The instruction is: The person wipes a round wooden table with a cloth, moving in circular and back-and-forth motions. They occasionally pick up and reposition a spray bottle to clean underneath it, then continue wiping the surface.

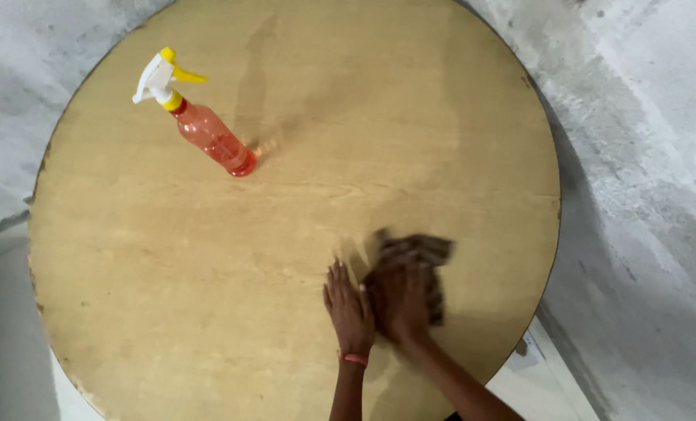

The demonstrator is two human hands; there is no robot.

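Bare forearms; a thin pink band point(354, 359) circles the left wrist.

Dark checked cloth point(418, 253), blurred, spread flat on the round wooden table point(169, 296), near its right edge

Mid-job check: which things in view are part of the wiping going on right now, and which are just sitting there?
In use:
- dark cloth, blurred, under the right hand
- left hand, flat on the round wooden table beside the cloth

Lying about:
- orange spray bottle with white and yellow trigger, standing apart at the table's far left, untouched
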